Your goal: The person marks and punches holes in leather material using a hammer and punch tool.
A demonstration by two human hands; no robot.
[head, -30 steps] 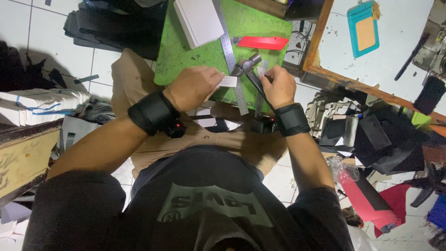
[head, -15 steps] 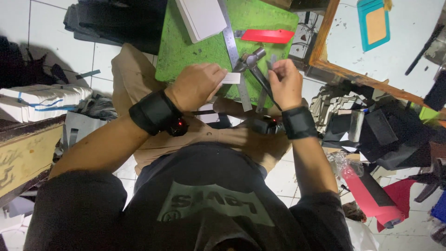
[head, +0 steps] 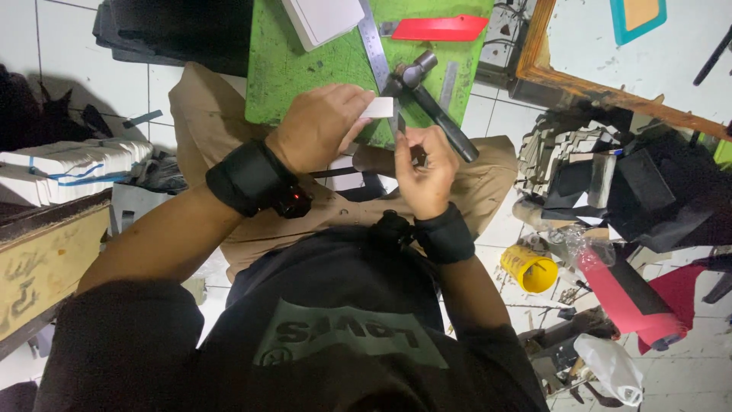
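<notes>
The left hand (head: pixel 320 126) is pinched shut on a small white card strip (head: pixel 376 107), flat and pale, held over the near edge of the green cutting mat (head: pixel 286 72). The right hand (head: pixel 423 172) is closed on a thin blade (head: pixel 399 126) beside the strip; a hammer (head: pixel 431 103) lies just behind.

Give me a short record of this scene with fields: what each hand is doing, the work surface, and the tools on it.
left hand: holds a small white piece at the mat's near edge
right hand: pinches something thin beside that piece; what it is cannot be told
surface: green cutting mat
tools on mat: hammer, steel ruler, red cutter
floor at right: yellow cup
</notes>
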